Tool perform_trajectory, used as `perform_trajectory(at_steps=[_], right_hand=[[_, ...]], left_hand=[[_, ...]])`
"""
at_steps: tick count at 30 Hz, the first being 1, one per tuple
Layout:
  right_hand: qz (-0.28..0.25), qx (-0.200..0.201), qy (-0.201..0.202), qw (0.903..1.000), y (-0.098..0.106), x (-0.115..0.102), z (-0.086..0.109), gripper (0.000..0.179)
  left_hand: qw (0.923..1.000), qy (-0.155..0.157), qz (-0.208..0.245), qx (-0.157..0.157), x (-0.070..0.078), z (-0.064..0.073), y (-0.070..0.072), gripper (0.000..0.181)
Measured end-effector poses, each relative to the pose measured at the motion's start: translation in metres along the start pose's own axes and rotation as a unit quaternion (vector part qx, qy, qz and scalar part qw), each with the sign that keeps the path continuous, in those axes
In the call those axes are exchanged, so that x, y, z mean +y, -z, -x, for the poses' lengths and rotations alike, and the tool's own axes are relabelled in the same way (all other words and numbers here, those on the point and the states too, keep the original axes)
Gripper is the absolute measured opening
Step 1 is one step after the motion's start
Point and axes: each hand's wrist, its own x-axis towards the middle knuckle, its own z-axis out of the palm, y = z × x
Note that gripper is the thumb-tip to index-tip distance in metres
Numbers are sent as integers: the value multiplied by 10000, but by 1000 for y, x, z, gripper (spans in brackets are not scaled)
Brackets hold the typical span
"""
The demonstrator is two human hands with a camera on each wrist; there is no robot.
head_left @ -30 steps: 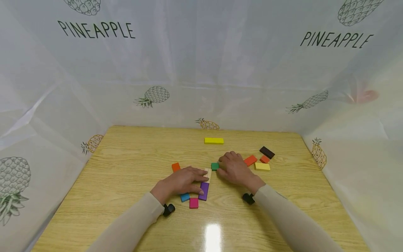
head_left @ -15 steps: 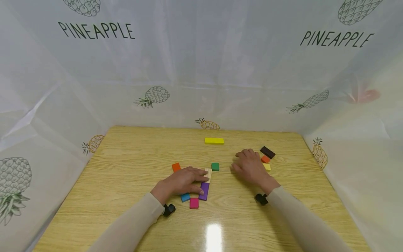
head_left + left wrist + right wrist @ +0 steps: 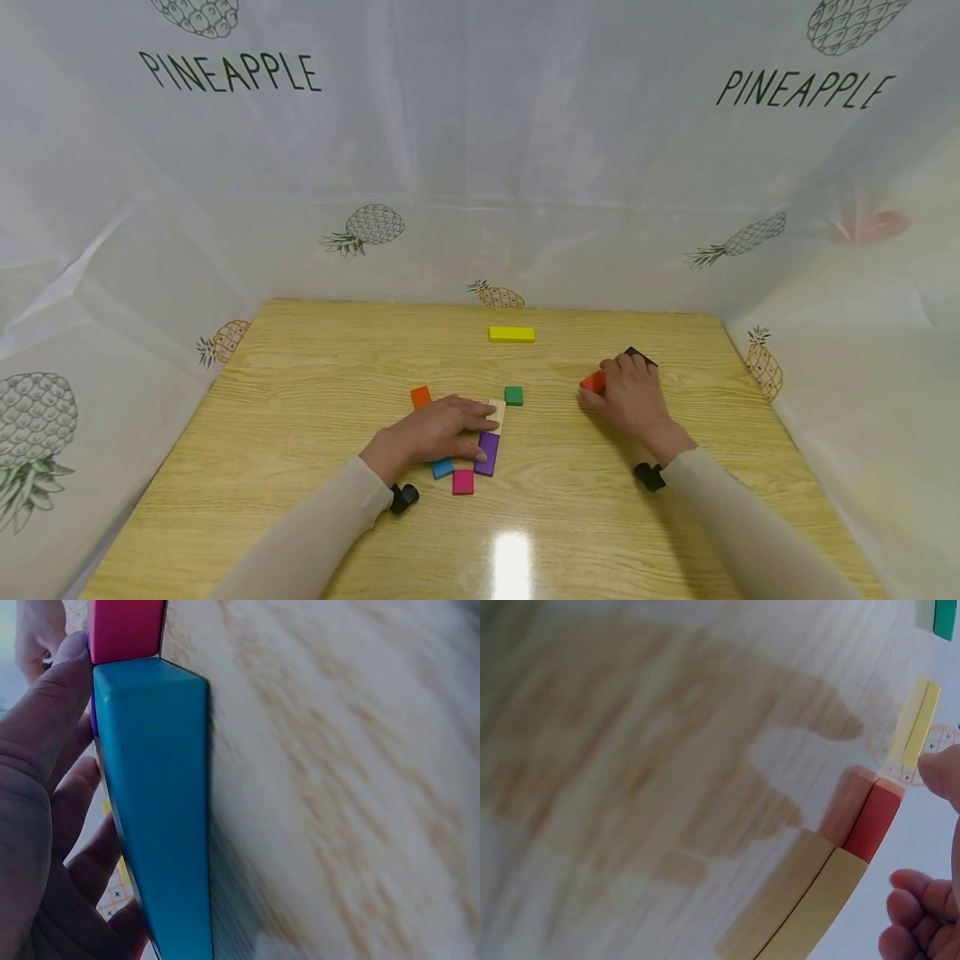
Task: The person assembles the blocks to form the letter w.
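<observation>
My left hand (image 3: pixel 442 429) lies over a row of blocks, fingers spread. Its fingertips rest on a bare-wood block (image 3: pixel 495 417), its thumb on a purple block (image 3: pixel 487 454). Partly under it are an orange block (image 3: pixel 421 397) and a blue block (image 3: pixel 154 810); a pink block (image 3: pixel 462 482) adjoins. On the right, my right hand (image 3: pixel 636 398) hovers with bent fingers around a red block (image 3: pixel 594 382). In the right wrist view, a gap shows between its thumb and fingers, above the red block and a pale-yellow block (image 3: pixel 814 907), which the hand hides in the head view.
A green block (image 3: pixel 513 396) sits just right of the bare-wood block. Farther back lies a bright yellow block (image 3: pixel 512 334). A black block (image 3: pixel 641 357) shows partly behind my right hand. A pineapple-print sheet (image 3: pixel 465 150) walls the wooden table (image 3: pixel 322 350).
My right hand has moved away from the green block, rightward to the red block and its neighbours. My left hand and the blocks under it stay where they were.
</observation>
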Motion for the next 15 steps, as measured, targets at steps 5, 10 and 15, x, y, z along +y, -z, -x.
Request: perform_trajectory(at_steps=[5, 10, 15], right_hand=[[45, -97, -160, 9998, 0, 4, 3, 52], [162, -245, -297, 9991, 0, 6, 4, 53], [238, -436, -399, 9980, -1, 8, 4, 56]], left_hand=[[10000, 5, 53, -2, 1, 0, 1, 58], [10000, 30, 85, 3, 2, 1, 2, 58], [10000, 43, 66, -14, 2, 1, 1, 57]])
